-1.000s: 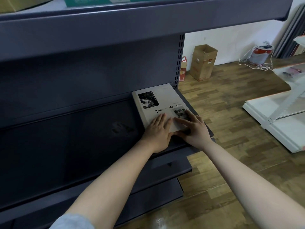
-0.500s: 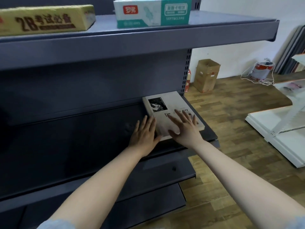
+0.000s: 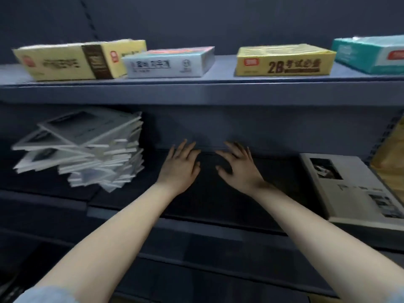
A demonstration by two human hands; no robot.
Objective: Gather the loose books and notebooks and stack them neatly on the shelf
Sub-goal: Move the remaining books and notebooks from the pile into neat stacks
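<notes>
A pale book with a black-and-white photo on its cover (image 3: pixel 349 189) lies flat at the right end of the dark shelf (image 3: pixel 196 217). A messy, skewed pile of several similar pale books (image 3: pixel 87 149) sits at the left of the same shelf. My left hand (image 3: pixel 180 166) and my right hand (image 3: pixel 237 166) hover side by side over the bare middle of the shelf, between the pile and the single book. Both have fingers spread and hold nothing.
The upper shelf (image 3: pixel 196 88) carries a yellow box (image 3: pixel 78 60), a white-grey box (image 3: pixel 168 62), a yellow "2B" box (image 3: pixel 284 61) and a teal-white pack (image 3: pixel 371 53). A lower shelf edge (image 3: pixel 196 265) juts out below my arms.
Both hands have left the single book and moved left to the middle of the shelf. The view has swung left and up, bringing the skewed pile and the upper boxes into sight.
</notes>
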